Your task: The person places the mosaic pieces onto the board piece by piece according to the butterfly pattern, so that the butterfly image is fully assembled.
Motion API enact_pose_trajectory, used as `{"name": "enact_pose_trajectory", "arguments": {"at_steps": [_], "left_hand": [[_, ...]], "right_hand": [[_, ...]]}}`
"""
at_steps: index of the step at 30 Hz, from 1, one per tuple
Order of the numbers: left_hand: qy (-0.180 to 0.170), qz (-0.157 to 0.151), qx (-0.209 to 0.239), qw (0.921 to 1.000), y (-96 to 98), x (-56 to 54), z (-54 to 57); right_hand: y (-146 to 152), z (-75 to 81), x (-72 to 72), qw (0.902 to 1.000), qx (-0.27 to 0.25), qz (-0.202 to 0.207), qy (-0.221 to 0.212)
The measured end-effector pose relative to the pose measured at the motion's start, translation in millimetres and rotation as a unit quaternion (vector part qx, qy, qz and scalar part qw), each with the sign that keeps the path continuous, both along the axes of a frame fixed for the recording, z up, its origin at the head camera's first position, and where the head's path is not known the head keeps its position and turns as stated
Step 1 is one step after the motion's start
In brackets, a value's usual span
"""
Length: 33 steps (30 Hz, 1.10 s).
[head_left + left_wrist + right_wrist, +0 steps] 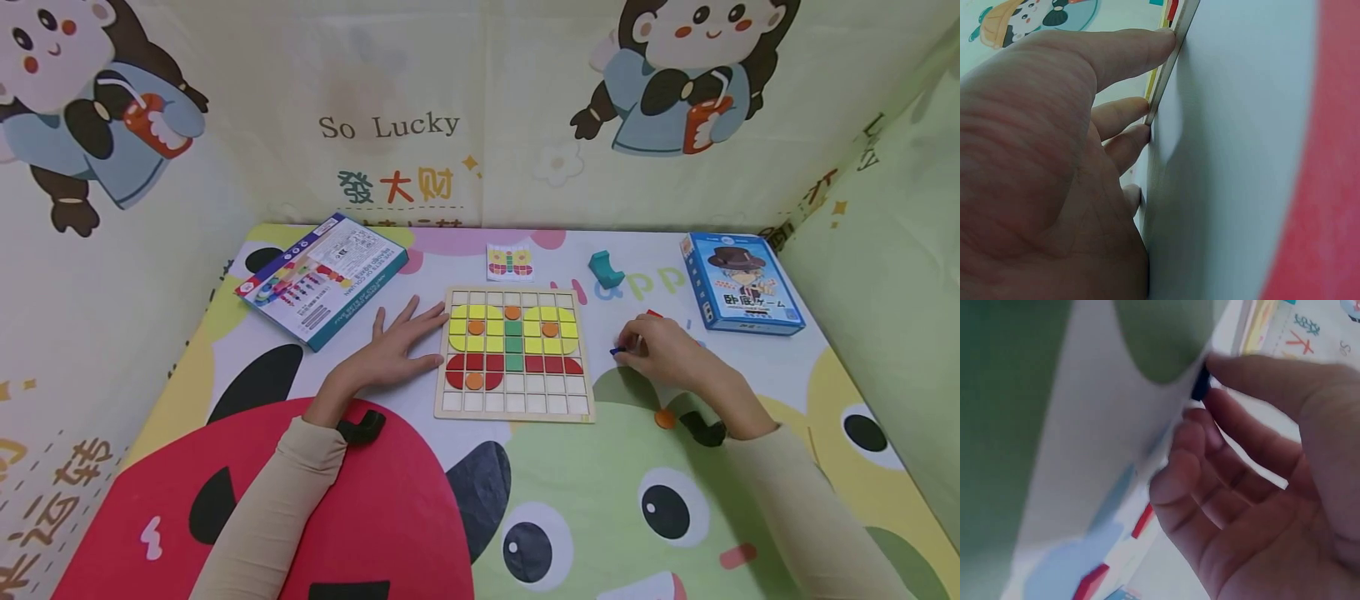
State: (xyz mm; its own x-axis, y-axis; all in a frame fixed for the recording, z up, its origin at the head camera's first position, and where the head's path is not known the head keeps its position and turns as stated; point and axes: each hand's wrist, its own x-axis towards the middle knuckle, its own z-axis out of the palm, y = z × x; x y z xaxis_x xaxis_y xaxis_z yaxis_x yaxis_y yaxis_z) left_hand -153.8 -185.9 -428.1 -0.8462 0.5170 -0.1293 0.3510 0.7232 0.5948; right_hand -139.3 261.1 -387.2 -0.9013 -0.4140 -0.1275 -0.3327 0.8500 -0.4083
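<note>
My left hand lies palm down with fingers spread, its thumb and fingertips at the left edge of a wooden grid board. Yellow, red, green and orange flat pieces fill the upper part of the board; bare cells show along the bottom. To the right of the board, my right hand pinches a small dark blue piece between thumb and index finger, low over the tabletop. The other fingers curl loosely. Red pieces lie beyond that hand, which partly hides them in the head view.
A pattern card with a butterfly lies behind the board, and a teal curved block sits to its right. Boxes stand at the back left and back right. An orange disc is by the right wrist.
</note>
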Motion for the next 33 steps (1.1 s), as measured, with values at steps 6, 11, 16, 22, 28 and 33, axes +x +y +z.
{"name": "enact_pose_trajectory", "arguments": {"at_steps": [6,11,16,22,28,33], "left_hand": [[0.000,-0.001,-0.001,1.0000,0.0,-1.0,-0.3],[-0.001,0.001,-0.003,1.0000,-0.5,-0.9,-0.4],[-0.002,0.000,-0.001,1.0000,-0.5,-0.4,-0.1],[-0.002,0.000,-0.003,1.0000,0.6,-0.7,0.4],[-0.003,0.001,-0.009,1.0000,0.6,-0.8,1.9],[-0.005,-0.001,-0.003,1.0000,1.0,-0.8,1.1]], "right_hand": [[6,-1.8,-3.1,0.9998,0.001,0.011,-0.017],[9,-3.2,-6.3,0.9994,-0.002,0.007,-0.033],[9,-2.9,-5.5,0.9996,0.001,0.007,-0.029],[-4,5.8,2.8,0.9998,-0.005,0.014,-0.010],[-53,9.8,15.4,0.9988,-0.017,0.044,0.010],[-98,1.9,21.9,0.9950,-0.020,0.098,0.012]]}}
